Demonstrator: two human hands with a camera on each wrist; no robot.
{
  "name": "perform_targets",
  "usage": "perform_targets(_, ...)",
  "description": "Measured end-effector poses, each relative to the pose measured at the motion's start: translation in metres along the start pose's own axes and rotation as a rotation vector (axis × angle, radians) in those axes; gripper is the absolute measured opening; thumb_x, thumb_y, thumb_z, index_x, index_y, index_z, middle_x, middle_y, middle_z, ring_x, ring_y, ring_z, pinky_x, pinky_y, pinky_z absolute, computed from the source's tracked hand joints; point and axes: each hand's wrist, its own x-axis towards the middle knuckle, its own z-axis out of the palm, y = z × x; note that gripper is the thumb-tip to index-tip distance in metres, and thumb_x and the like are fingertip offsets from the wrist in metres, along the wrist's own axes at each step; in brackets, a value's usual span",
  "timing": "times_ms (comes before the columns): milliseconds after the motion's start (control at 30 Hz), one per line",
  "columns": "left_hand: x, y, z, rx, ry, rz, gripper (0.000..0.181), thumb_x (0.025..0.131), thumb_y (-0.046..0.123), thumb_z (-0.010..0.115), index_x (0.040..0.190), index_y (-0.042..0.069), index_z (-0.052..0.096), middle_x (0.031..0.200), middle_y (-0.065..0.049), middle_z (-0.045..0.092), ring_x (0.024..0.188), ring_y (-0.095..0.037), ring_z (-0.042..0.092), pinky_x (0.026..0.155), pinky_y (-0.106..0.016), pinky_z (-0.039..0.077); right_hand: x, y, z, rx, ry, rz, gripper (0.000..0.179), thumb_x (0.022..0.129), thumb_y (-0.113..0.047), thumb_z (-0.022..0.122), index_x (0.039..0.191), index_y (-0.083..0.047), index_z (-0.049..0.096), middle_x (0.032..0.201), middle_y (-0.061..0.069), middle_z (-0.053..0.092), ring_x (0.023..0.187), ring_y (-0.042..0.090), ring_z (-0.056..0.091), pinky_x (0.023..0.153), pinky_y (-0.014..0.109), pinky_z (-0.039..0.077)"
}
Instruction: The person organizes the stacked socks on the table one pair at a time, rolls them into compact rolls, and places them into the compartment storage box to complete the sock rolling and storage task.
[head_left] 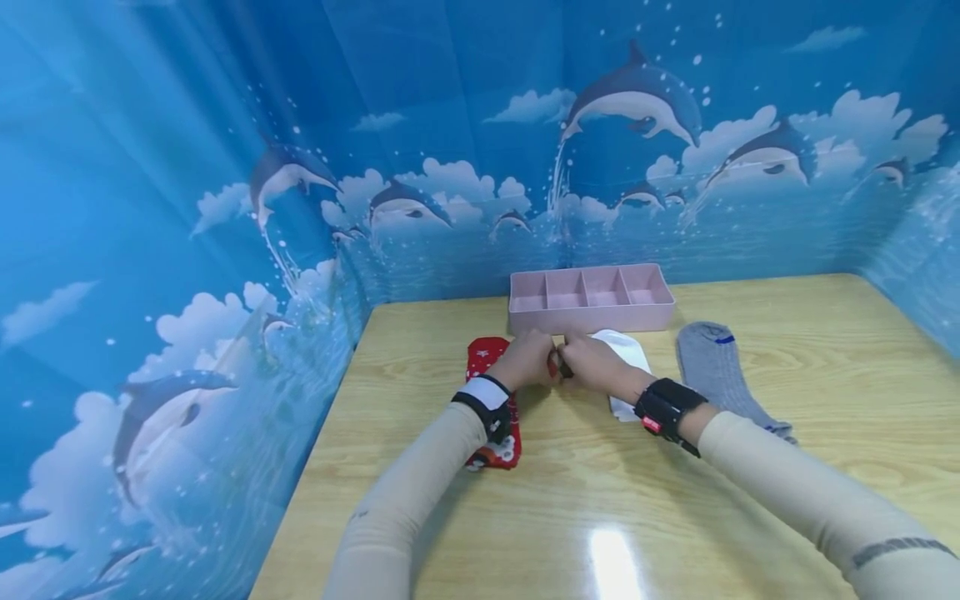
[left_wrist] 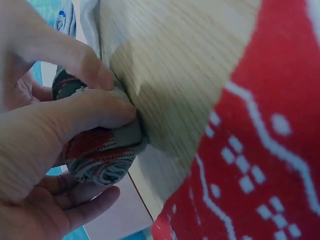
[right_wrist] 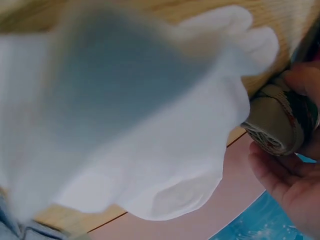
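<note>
Both hands grip a rolled-up sock (left_wrist: pixel 102 150), dark green, grey and red with a spiral showing at its end, just above the table in front of the box. My left hand (head_left: pixel 528 358) pinches it from the left, thumb across its side. From the other side my right hand (head_left: pixel 596 365) holds the same roll (right_wrist: pixel 280 120). Beneath the left wrist lies a red sock (head_left: pixel 483 354) with white patterns, partly hidden by the arm. A white sock (head_left: pixel 630 350) lies flat beside and partly under the right hand, filling much of the right wrist view.
A pink box (head_left: pixel 592 319) with several compartments stands at the table's back edge, just beyond the hands. To the right lies a grey sock (head_left: pixel 716 371) with blue marks. A blue dolphin-print curtain (head_left: pixel 450 100) hangs behind and to the left of the wooden table (head_left: pixel 555 517).
</note>
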Motion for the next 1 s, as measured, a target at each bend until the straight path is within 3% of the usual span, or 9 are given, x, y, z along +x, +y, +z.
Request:
perform_targets(267, 0.009, -0.002, -0.001, 0.021, 0.003, -0.022, 0.025, 0.068, 0.018, 0.092, 0.08, 0.009, 0.072, 0.07, 0.002, 0.067, 0.064, -0.011, 0.054, 0.057, -0.021, 0.042, 0.004, -0.002, 0.0, -0.035, 0.02, 0.032, 0.031, 0.068, -0.017, 0.091, 0.079, -0.004, 0.065, 0.089, 0.015, 0.059, 0.063, 0.02, 0.057, 0.056, 0.039, 0.054)
perform_targets(500, 0.011, -0.002, -0.005, -0.038, 0.0, -0.029, 0.025, 0.072, 0.022, 0.091, 0.085, 0.009, 0.073, 0.073, 0.0, 0.068, 0.066, -0.011, 0.055, 0.06, -0.02, 0.043, 0.008, 0.004, -0.005, -0.053, 0.043, 0.004, 0.028, 0.066, -0.017, 0.09, 0.074, -0.008, 0.064, 0.08, 0.012, 0.062, 0.061, 0.023, 0.059, 0.055, 0.042, 0.054)
perform_targets(567, 0.009, -0.003, -0.008, -0.069, 0.011, 0.0, 0.024, 0.075, 0.022, 0.089, 0.088, 0.01, 0.073, 0.078, -0.001, 0.07, 0.069, -0.011, 0.057, 0.061, -0.02, 0.046, 0.008, 0.008, -0.011, -0.067, 0.04, -0.01, 0.029, 0.068, -0.02, 0.09, 0.078, -0.008, 0.067, 0.08, 0.01, 0.064, 0.064, 0.023, 0.061, 0.057, 0.041, 0.054)
perform_targets(667, 0.008, -0.004, -0.018, -0.112, 0.068, 0.076, 0.032, 0.079, 0.025, 0.087, 0.106, 0.012, 0.074, 0.096, -0.001, 0.074, 0.083, -0.009, 0.062, 0.073, -0.019, 0.049, 0.011, 0.015, -0.026, -0.021, 0.043, -0.032, 0.03, 0.071, -0.021, 0.09, 0.086, -0.006, 0.068, 0.076, 0.007, 0.066, 0.064, 0.021, 0.062, 0.056, 0.036, 0.052)
perform_targets(767, 0.009, -0.007, -0.034, -0.163, 0.124, 0.086, 0.036, 0.089, 0.035, 0.08, 0.117, 0.015, 0.07, 0.103, -0.002, 0.073, 0.09, -0.01, 0.063, 0.076, -0.021, 0.049, 0.017, 0.025, -0.051, 0.013, 0.028, -0.003, 0.03, 0.073, -0.017, 0.088, 0.087, -0.005, 0.065, 0.072, 0.006, 0.062, 0.061, 0.017, 0.056, 0.054, 0.031, 0.045)
perform_targets(867, 0.01, -0.012, -0.051, -0.215, 0.189, -0.011, 0.035, 0.098, 0.041, 0.067, 0.119, 0.013, 0.071, 0.099, -0.005, 0.072, 0.085, -0.015, 0.065, 0.07, -0.028, 0.05, 0.021, 0.039, -0.083, -0.008, 0.005, 0.089, 0.027, 0.074, -0.013, 0.085, 0.085, -0.003, 0.062, 0.069, 0.007, 0.059, 0.057, 0.017, 0.049, 0.052, 0.029, 0.036)
perform_targets(1000, 0.016, -0.022, -0.061, -0.234, 0.287, -0.192, 0.033, 0.104, 0.028, 0.059, 0.128, 0.007, 0.069, 0.117, -0.009, 0.074, 0.104, -0.021, 0.07, 0.085, -0.035, 0.057, 0.023, 0.065, -0.118, -0.075, 0.003, 0.252, 0.026, 0.079, -0.015, 0.082, 0.081, -0.003, 0.059, 0.068, 0.008, 0.054, 0.057, 0.019, 0.046, 0.051, 0.03, 0.032)
